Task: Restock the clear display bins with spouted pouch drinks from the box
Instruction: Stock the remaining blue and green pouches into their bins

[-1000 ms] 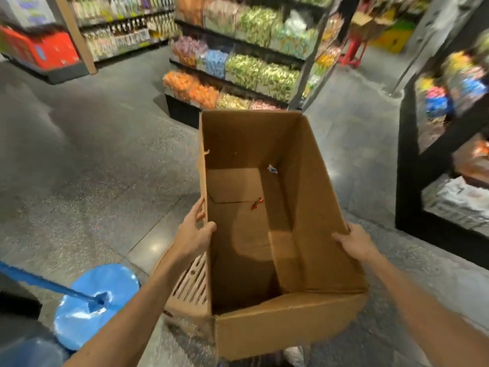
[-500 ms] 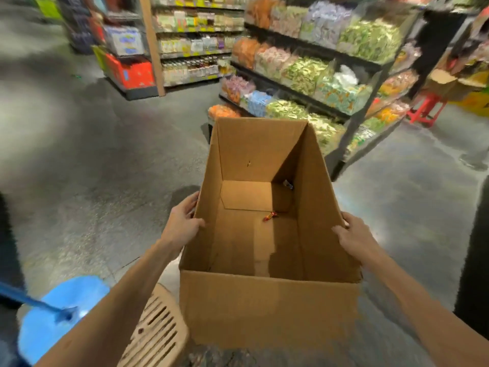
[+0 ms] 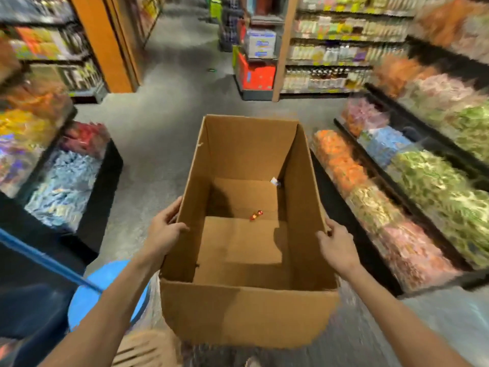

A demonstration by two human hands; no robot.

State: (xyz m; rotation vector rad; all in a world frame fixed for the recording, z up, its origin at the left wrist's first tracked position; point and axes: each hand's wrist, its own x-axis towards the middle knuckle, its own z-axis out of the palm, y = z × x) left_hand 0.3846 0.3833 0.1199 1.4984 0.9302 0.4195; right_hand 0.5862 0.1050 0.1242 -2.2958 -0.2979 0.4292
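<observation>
An open brown cardboard box (image 3: 246, 311) is held up in front of me, its mouth facing me. My left hand (image 3: 165, 233) grips its left wall, thumb over the rim. My right hand (image 3: 337, 246) grips the right wall the same way. Inside lie only a small red-orange wrapped piece (image 3: 255, 215) on the bottom flap and a white scrap (image 3: 275, 180) at the far right corner. Clear display bins (image 3: 412, 207) filled with orange, green and pink packs run along the right; more bins (image 3: 60, 181) with blue and red packs stand at the left.
A blue round stool (image 3: 105, 292) and a blue pole (image 3: 45, 260) are at the lower left. A beige slatted crate (image 3: 143, 350) sits below the box. Grey floor (image 3: 164, 123) stretches ahead between shelving units (image 3: 330, 54) with bottles and a red carton (image 3: 256, 74).
The view has swung left: the shelf of bins has slid to the right side and another bin stand has come in at the left. Both hands keep their hold on the box.
</observation>
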